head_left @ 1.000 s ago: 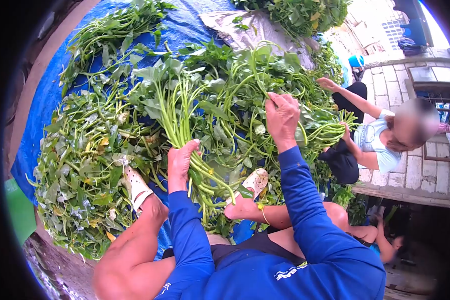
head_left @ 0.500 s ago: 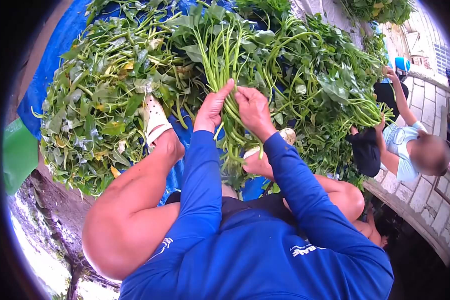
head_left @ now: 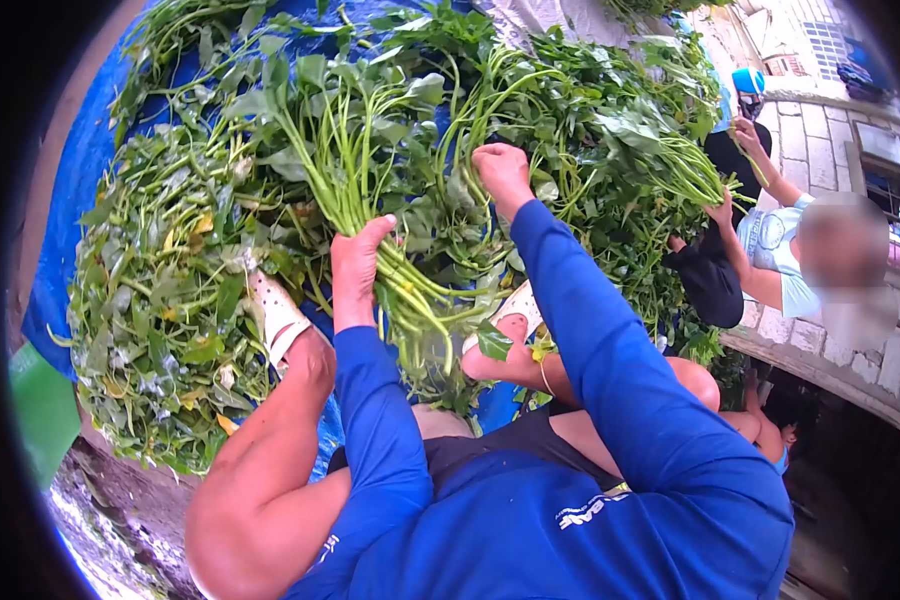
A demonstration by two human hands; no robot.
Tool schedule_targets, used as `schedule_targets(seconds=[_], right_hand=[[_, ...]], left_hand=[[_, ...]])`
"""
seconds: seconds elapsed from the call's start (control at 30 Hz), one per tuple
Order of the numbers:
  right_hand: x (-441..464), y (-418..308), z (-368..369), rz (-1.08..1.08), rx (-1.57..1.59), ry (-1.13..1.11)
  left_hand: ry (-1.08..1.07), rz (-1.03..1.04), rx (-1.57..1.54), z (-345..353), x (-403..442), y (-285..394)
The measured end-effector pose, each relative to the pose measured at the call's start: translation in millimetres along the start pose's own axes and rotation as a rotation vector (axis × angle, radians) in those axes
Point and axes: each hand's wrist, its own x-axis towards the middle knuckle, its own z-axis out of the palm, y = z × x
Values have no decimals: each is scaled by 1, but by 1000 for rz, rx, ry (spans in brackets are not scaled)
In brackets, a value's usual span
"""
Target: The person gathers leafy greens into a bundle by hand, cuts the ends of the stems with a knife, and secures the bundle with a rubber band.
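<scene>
My left hand (head_left: 358, 260) is wrapped round a bunch of leafy green stems (head_left: 335, 185). The leaves fan out up and to the left, and the cut stem ends stick out below the fist toward the lower right. Farther right, my right hand (head_left: 503, 175) is closed with its fingertips down among loose greens (head_left: 560, 150) of the pile. Whatever it pinches there is hidden by the fingers and leaves.
Heaps of greens (head_left: 160, 320) lie on a blue tarp (head_left: 65, 250) around my feet in light clogs (head_left: 278, 318). To the right, a person in a light blue shirt (head_left: 773, 240) holds another bunch (head_left: 685, 165). A green sheet (head_left: 45, 415) lies at far left.
My left hand has moved left and toward me with the bunch, which now leans left. My right hand has let go of the bunch and moved up to the pile.
</scene>
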Motion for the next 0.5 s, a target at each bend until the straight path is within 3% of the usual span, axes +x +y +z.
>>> schedule_targets(seconds=[0.07,0.13,0.2,0.5], right_hand=[[23,8,16,133,47,53],[29,-4,23,-51,-153,239],[46,-4,37,-54,-149,302],[53,5,23,4,45,-8]], left_hand=[[9,-9,6,3,-1,6],[15,-59,29,7,-3,11],[5,-52,12,10,0,8],[-2,-55,-10,18,-2,8]])
